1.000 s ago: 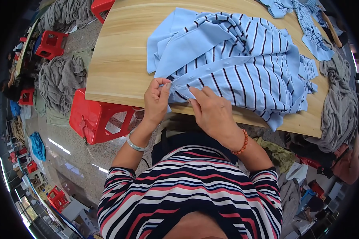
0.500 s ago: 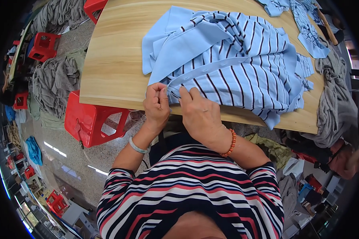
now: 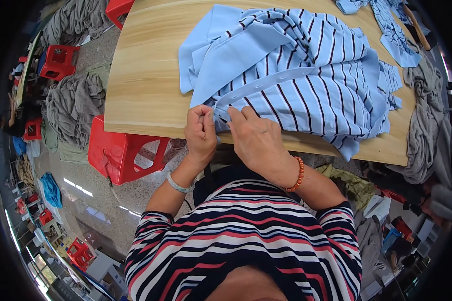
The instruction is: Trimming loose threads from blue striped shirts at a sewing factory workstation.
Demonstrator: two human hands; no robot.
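Note:
A light blue knit garment [image 3: 296, 100] with dark and white stripes lies bunched on the table. It has a plain blue band with several buttonholes and wide plain blue ribbed parts at its left. My left hand [image 3: 201, 130], with a pale bangle at the wrist, pinches the garment's lower left corner at the table's near edge. Just to its right, my right hand [image 3: 260, 143], wearing an orange bead bracelet, has its fingers bent down onto the same edge of cloth. Its fingertips are partly hidden, but the cloth is gathered between the two hands.
The pale wood table [image 3: 140, 75] ends just before my body. A red stool [image 3: 113, 150] stands under its near left edge. Grey cloth [image 3: 424, 125] hangs at the right edge, and more blue garments [image 3: 394, 37] lie far right. Grey heaps [image 3: 75, 108] sit on the floor at left.
Both hands keep hold of the garment's corner; the right fingers have shifted slightly. The whole view has moved a little, with the scene sliding slightly rightward.

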